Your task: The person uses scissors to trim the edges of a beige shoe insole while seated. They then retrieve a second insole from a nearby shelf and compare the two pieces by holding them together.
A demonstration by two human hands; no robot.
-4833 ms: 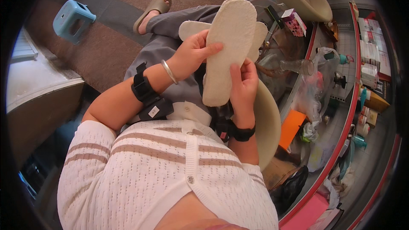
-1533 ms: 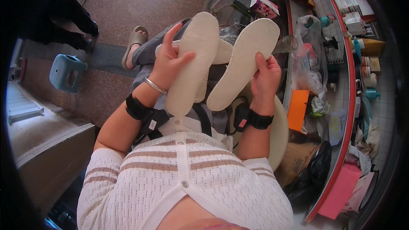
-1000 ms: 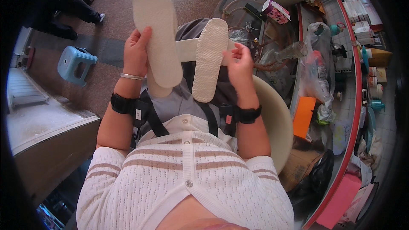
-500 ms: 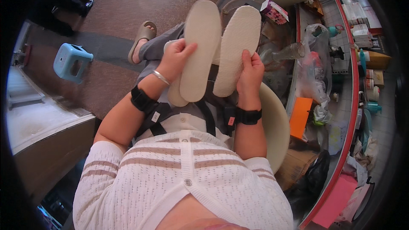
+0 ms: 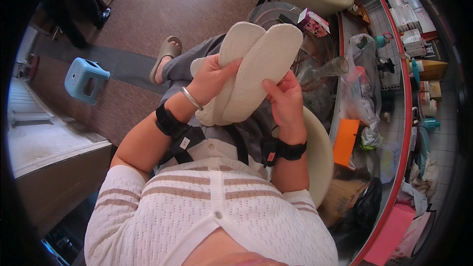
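Above my lap, two cream-white shoe insoles overlap at a slant. My left hand (image 5: pixel 212 80) is closed on the rear insole (image 5: pixel 238 42), its thumb lying over the edges where the two meet. The front insole (image 5: pixel 263 71) has a dimpled, textured face and covers much of the rear one. My right hand (image 5: pixel 287 102) pinches the front insole's right edge, thumb on top and fingers behind. Another pale edge (image 5: pixel 196 65) shows behind my left hand; most of it is hidden, so I cannot tell what it belongs to.
To the right stands a red-edged shelf (image 5: pixel 407 118) crowded with boxes, bags and bottles. A round glass table (image 5: pixel 276 11) holds a tissue box (image 5: pixel 314 23) and a glass vase (image 5: pixel 335 67). A blue stool (image 5: pixel 86 79) is on the floor at left; another person's legs (image 5: pixel 74 12) are beyond.
The insoles were side by side and apart; now the right one lies over the left one. Both hands have come closer together and the insoles' tops have dropped lower.
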